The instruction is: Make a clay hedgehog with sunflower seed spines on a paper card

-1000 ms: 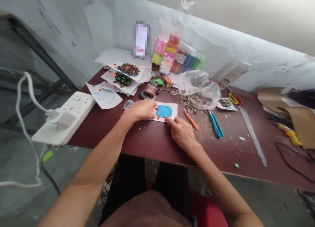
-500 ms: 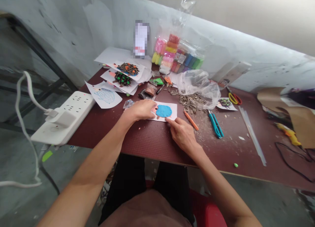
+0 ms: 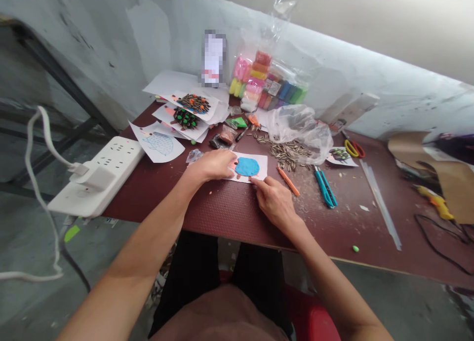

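Note:
A small white card (image 3: 262, 164) lies on the dark red table, bearing a flat blue clay oval (image 3: 247, 167) with pinkish and brown bits at its left and lower edges. My left hand (image 3: 218, 164) rests over the card's left part, its fingers together and pressing it down. At the lower right edge my right hand (image 3: 272, 195) touches a brown bit below the blue clay with its index fingertip, the other fingers curled. Whether anything is inside the right hand's fingers is hidden.
Striped seeds (image 3: 287, 153) spill beside a clear plastic bag (image 3: 301, 129) behind the card. An orange tool (image 3: 288, 181) and teal cutters (image 3: 326, 187) lie to the right. A white power strip (image 3: 98, 175) stands left; colored clay packs (image 3: 259, 84) stand against the wall.

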A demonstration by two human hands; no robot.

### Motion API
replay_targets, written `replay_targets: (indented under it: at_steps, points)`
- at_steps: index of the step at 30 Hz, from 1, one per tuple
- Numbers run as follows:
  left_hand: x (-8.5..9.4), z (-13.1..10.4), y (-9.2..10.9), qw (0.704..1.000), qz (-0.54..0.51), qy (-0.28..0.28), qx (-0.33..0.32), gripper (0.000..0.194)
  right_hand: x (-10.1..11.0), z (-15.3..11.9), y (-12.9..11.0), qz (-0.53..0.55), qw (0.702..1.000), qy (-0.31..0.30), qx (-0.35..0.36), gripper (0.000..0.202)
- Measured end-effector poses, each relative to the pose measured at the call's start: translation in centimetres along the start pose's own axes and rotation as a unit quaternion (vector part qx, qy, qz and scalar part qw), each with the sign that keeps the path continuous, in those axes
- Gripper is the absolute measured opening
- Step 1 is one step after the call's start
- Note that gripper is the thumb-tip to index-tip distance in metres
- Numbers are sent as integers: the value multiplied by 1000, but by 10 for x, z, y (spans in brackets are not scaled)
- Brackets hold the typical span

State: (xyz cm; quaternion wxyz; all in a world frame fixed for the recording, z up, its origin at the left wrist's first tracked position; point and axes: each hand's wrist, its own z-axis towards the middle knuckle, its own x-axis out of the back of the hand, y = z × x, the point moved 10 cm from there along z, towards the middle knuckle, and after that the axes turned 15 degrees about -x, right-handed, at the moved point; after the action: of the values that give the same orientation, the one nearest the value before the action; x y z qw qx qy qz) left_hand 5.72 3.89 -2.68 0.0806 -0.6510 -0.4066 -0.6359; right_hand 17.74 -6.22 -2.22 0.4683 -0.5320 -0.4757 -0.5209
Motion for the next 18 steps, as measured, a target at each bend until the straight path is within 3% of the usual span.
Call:
replay_targets:
  at_steps: [13, 18]
  points:
    - [-1, 0, 0, 1000, -8, -1, 0, 48, 5, -1, 0, -6, 999, 32, 9, 44]
    - [0, 1, 1, 1000, -5, 5, -10, 46, 2, 1, -2, -23, 1000, 13, 2, 47]
